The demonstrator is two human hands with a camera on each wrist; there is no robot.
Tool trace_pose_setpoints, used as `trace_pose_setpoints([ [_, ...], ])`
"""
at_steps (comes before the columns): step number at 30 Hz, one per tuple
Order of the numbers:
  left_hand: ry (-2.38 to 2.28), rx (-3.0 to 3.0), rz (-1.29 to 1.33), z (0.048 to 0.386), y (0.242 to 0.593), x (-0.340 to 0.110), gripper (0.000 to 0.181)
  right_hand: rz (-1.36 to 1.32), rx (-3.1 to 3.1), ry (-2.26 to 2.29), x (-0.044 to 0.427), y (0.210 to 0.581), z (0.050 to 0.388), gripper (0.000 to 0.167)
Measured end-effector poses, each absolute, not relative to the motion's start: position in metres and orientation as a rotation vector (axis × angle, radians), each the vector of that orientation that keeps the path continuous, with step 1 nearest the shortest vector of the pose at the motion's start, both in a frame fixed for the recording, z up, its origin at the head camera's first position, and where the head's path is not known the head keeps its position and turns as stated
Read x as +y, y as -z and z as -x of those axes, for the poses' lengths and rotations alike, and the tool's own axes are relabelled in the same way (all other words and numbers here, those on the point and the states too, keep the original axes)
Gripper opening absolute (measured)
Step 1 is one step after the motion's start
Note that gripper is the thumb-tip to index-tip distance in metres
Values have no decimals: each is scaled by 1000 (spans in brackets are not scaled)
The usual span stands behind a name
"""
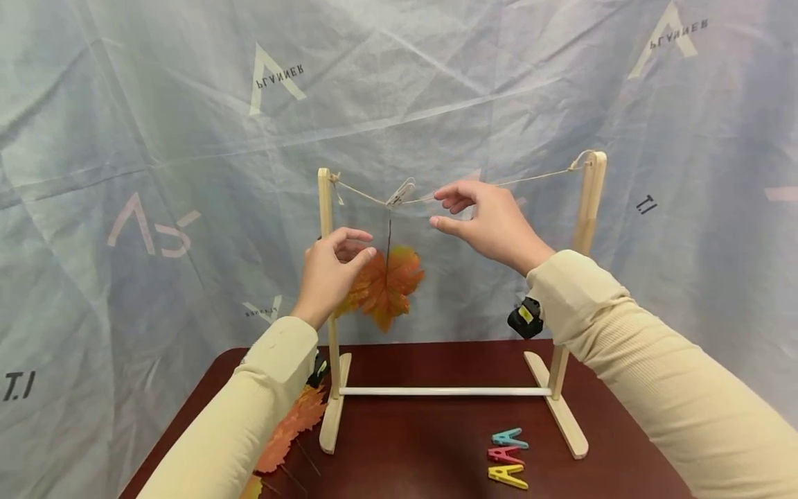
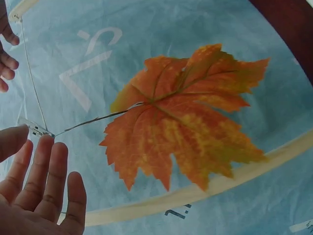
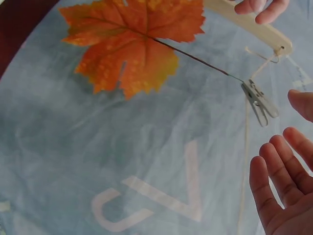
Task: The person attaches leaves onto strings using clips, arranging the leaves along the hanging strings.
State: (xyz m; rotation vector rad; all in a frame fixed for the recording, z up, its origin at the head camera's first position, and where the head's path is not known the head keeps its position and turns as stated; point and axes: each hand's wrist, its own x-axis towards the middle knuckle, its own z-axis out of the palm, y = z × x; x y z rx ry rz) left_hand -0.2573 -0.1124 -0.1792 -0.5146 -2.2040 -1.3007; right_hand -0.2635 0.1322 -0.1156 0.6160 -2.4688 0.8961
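Note:
An orange leaf (image 1: 386,281) hangs by its thin stem from a pale clothespin (image 1: 400,193) on a string (image 1: 536,178) tied between two wooden posts. My left hand (image 1: 337,270) is beside the leaf, fingers bent loosely, thumb apart from them, holding nothing. To the right of the clothespin my right hand (image 1: 489,218) hovers near the string with parted fingers, also holding nothing. In the right wrist view the clothespin (image 3: 259,102) stands clear of the right hand (image 3: 286,191). The left wrist view shows the leaf (image 2: 181,117) whole, with the left hand (image 2: 41,191) at lower left.
Yellow (image 1: 507,475), red (image 1: 505,454) and blue (image 1: 509,437) clothespins lie on the dark red table (image 1: 430,430). Orange leaves (image 1: 293,430) lie at its left, partly behind my left sleeve. A white bar (image 1: 442,391) joins the frame's feet. A grey cloth hangs behind.

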Motion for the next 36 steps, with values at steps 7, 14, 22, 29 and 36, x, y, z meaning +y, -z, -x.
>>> trace_pose_setpoints([
  [7,1245,-2262,546,243,193,-128,24,-642,-2482,-956,146,140,253,40],
  [14,1213,-2391,506,227,213,-153,29,-639,-2501,-973,162,172,240,39],
  [22,1123,-2511,450,210,248,-182,28,-595,-2538,-1005,185,212,225,41],
  [29,1122,-2632,444,200,278,-203,21,-548,-2582,-1044,207,248,209,39],
  [36,1137,-2781,513,193,308,-223,19,-495,-2632,-1079,225,288,199,35],
])
